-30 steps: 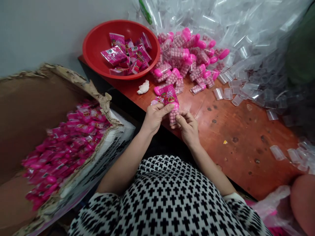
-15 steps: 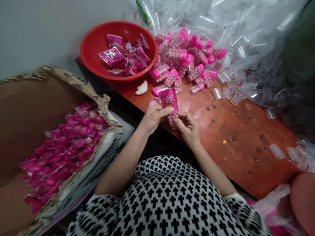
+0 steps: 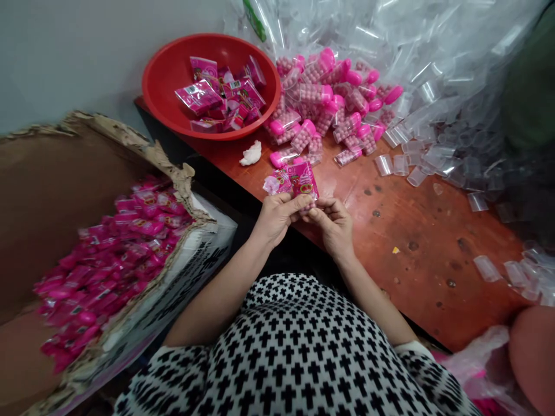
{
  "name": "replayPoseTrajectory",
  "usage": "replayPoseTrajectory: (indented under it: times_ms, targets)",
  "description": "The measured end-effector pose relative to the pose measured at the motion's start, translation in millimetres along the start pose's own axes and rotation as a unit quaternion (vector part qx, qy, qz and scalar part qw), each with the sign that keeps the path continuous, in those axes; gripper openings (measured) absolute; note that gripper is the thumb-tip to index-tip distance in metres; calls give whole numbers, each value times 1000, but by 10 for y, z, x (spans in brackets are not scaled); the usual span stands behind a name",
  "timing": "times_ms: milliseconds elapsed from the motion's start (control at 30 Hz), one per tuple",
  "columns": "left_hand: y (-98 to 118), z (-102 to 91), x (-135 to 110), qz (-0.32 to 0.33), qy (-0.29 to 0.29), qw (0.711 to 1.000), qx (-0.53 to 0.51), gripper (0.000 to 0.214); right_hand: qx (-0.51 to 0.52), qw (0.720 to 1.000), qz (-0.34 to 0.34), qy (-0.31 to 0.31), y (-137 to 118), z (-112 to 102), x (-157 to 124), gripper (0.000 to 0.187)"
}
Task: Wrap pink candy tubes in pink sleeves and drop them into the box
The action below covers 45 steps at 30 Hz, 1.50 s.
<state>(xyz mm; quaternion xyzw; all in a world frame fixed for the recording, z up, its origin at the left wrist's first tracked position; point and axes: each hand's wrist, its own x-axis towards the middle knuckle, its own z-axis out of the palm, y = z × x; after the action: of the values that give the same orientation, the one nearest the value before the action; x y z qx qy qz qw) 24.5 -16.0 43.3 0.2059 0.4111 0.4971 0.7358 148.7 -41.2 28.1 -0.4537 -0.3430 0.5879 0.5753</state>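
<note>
At the front edge of the table, both my hands are closed on a clear tube of pink candy balls (image 3: 308,206), with a pink printed wrapper (image 3: 304,178) over its far end. My left hand (image 3: 276,219) pinches the wrapper and tube, thumb on top. My right hand (image 3: 335,226) grips the near end between thumb and fingers. Much of the tube is hidden by the fingers and wrapper. Just beyond my left hand, another printed wrapper piece (image 3: 277,181) lies on the table.
A red bowl (image 3: 150,95) holds folded printed wrappers. Beside it are heaped capped candy tubes (image 3: 314,92), with many clear empty tubes (image 3: 442,156) farther right. A white lump (image 3: 251,153) lies on the reddish table (image 3: 368,260). To the left, a torn cardboard box (image 3: 39,167) contains wrapped tubes.
The wrapper has come down over the tube, so fewer candy balls show below it. Both hands have drawn closer together around the tube's near end.
</note>
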Motion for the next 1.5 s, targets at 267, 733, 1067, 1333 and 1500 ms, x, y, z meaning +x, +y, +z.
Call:
replayPoseTrajectory:
  times_ms: [267, 733, 1067, 1333, 1500]
  targets:
    - [20, -42, -155, 22, 7, 1000, -5, 28, -5, 1000, 13, -24, -21, 130, 95, 23]
    - [155, -697, 286, 360, 111, 777, 505, 37, -136, 989, -10, -64, -258, 19, 223, 28]
    - [-110, -690, 508, 419, 162, 656, 607, 23, -178, 980, 22, -88, -147, 115, 413, 30]
    - [-12, -335, 163, 369, 128, 829, 400, 30, -66, 996, 22, -51, -31, 228, 697, 46]
    - [134, -314, 118, 161, 81, 970, 163, 37, -83, 990, 47, -99, -137, 215, 722, 50]
